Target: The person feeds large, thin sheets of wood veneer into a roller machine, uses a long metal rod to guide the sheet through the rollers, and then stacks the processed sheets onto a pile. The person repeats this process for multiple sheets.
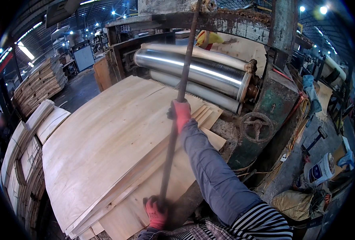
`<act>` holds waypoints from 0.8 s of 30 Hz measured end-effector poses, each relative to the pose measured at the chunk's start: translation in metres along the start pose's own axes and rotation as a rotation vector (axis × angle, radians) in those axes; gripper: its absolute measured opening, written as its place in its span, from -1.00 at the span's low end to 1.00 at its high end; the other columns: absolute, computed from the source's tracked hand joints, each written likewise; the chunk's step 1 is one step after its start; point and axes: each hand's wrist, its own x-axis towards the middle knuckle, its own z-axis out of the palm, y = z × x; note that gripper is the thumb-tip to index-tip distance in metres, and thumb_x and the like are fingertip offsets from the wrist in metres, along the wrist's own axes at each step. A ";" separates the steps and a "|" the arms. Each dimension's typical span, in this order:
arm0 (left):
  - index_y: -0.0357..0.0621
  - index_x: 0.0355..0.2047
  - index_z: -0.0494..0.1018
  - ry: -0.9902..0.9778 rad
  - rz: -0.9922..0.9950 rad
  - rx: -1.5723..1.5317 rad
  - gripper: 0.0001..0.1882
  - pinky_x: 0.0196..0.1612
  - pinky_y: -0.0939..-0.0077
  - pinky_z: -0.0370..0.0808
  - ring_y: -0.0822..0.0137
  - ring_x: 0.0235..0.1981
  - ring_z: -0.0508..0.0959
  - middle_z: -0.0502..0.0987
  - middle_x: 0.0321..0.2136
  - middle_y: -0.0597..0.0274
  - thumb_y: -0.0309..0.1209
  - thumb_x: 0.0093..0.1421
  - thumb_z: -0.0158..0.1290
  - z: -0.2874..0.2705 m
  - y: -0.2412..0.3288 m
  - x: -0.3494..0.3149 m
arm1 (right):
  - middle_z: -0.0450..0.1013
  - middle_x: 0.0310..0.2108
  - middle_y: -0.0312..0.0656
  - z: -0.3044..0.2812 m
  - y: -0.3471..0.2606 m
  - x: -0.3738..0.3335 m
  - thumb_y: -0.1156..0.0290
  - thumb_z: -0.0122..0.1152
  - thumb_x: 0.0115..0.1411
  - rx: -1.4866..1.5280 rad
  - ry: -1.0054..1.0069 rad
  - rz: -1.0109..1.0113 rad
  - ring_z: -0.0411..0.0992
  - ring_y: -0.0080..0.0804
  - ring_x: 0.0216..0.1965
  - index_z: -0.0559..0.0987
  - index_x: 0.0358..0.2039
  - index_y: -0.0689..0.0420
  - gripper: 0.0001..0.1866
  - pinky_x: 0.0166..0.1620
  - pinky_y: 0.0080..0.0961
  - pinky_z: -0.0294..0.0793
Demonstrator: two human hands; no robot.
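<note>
A long, dark metal rod (170, 160) slants up over a pile of wood veneer sheets (101, 128). My right hand (180, 113), in a red and black glove, is wrapped around the rod about midway, with the arm stretched forward. Lower down, my left hand (156, 213), gloved the same way, is closed around the rod's near end, which is partly hidden by the fingers. Beyond the pile are the machine's shiny metal roller (191, 70) and a duller lower roller (197, 91). The rod's upper part crosses in front of both.
On the right stands the machine's green side frame (275, 94) with a handwheel (257, 127). Farther right are a hammer (314, 141), a white bucket (319, 170) and a sack (292, 204). More veneer stacks (41, 82) stand left. A person in yellow (209, 39) is behind the rollers.
</note>
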 end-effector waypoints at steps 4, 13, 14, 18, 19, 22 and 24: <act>-0.13 -0.50 0.35 0.032 -0.001 -0.010 -0.63 -0.28 0.15 0.26 -0.01 -0.30 0.31 0.33 -0.40 0.04 -0.33 -0.40 0.16 -0.001 0.003 0.002 | 0.24 -0.78 -0.30 0.000 -0.001 -0.001 0.44 0.05 0.00 0.007 0.002 -0.004 0.24 -0.50 -0.84 0.30 -0.57 0.16 -0.87 -0.75 -0.52 0.37; -0.13 -0.60 0.30 0.060 0.050 0.007 -0.72 -0.36 0.18 0.25 0.02 -0.39 0.31 0.31 -0.50 0.08 -0.36 -0.36 0.12 -0.001 0.003 0.009 | 0.26 -0.77 -0.29 0.000 -0.001 -0.001 0.45 0.05 -0.01 -0.007 0.003 -0.006 0.25 -0.50 -0.82 0.31 -0.56 0.15 -0.88 -0.73 -0.52 0.38; -0.13 -0.60 0.29 0.060 0.051 0.007 -0.72 -0.36 0.18 0.25 0.02 -0.39 0.31 0.31 -0.50 0.08 -0.36 -0.35 0.12 -0.001 0.003 0.009 | 0.26 -0.77 -0.29 0.000 -0.001 -0.001 0.45 0.05 -0.01 -0.009 0.001 -0.006 0.25 -0.50 -0.82 0.31 -0.56 0.15 -0.88 -0.73 -0.52 0.39; -0.13 -0.62 0.28 0.059 0.051 -0.002 -0.73 -0.35 0.18 0.24 0.03 -0.40 0.31 0.30 -0.51 0.09 -0.36 -0.33 0.12 -0.004 0.007 0.012 | 0.26 -0.76 -0.29 -0.001 0.003 0.002 0.44 0.06 0.00 0.004 0.011 -0.018 0.26 -0.50 -0.82 0.32 -0.55 0.15 -0.88 -0.73 -0.52 0.39; -0.14 -0.62 0.28 0.055 0.052 -0.005 -0.73 -0.35 0.18 0.24 0.03 -0.40 0.31 0.30 -0.51 0.09 -0.36 -0.33 0.12 -0.005 0.008 0.012 | 0.27 -0.76 -0.29 -0.001 0.002 0.001 0.44 0.06 0.00 0.009 0.011 -0.013 0.26 -0.50 -0.82 0.32 -0.55 0.15 -0.88 -0.73 -0.52 0.40; -0.15 -0.58 0.30 0.021 0.045 -0.003 -0.72 -0.31 0.17 0.25 0.02 -0.37 0.31 0.31 -0.48 0.08 -0.35 -0.31 0.13 -0.005 0.005 0.010 | 0.27 -0.76 -0.29 0.000 0.001 0.000 0.43 0.06 0.01 0.020 0.002 -0.007 0.27 -0.49 -0.82 0.32 -0.55 0.16 -0.87 -0.72 -0.52 0.40; -0.13 -0.47 0.32 -0.045 -0.024 -0.039 -0.68 -0.16 0.08 0.18 0.03 -0.24 0.29 0.32 -0.37 0.08 -0.34 -0.28 0.13 -0.008 0.007 0.009 | 0.27 -0.76 -0.29 -0.001 0.001 0.001 0.43 0.07 0.01 0.005 0.001 0.000 0.27 -0.49 -0.82 0.32 -0.55 0.16 -0.87 -0.72 -0.52 0.40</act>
